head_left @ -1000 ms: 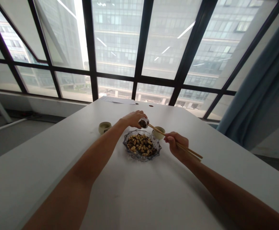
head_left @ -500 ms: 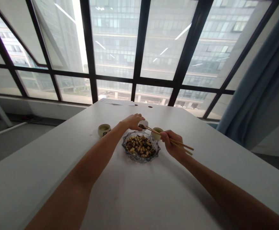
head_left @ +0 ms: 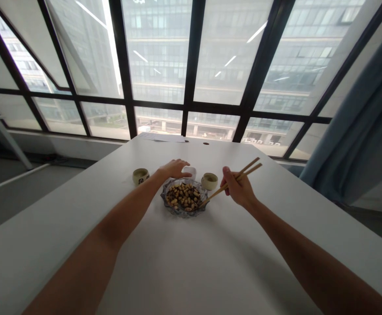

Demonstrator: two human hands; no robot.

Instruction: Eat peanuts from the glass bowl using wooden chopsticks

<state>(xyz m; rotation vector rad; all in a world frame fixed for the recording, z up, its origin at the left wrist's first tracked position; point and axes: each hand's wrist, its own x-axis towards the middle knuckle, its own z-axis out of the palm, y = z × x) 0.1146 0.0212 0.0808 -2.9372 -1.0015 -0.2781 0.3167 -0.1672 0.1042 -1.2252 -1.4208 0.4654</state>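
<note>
The left hand (head_left: 175, 169) is curled around the side of a white cup (head_left: 191, 172) just behind a glass bowl (head_left: 179, 213) of nuts (head_left: 182, 195) on the white table (head_left: 164, 267). The right hand (head_left: 238, 187) is clamped on a pair of chopsticks (head_left: 250, 171), their tips at the bowl's right side, while one green cup (head_left: 210, 182) stands just beside the bowl and another (head_left: 140, 176) left of it.

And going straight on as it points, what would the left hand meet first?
Beyond the white container it holds, the left hand would likely meet the green cup at right; depth is unclear.
</note>
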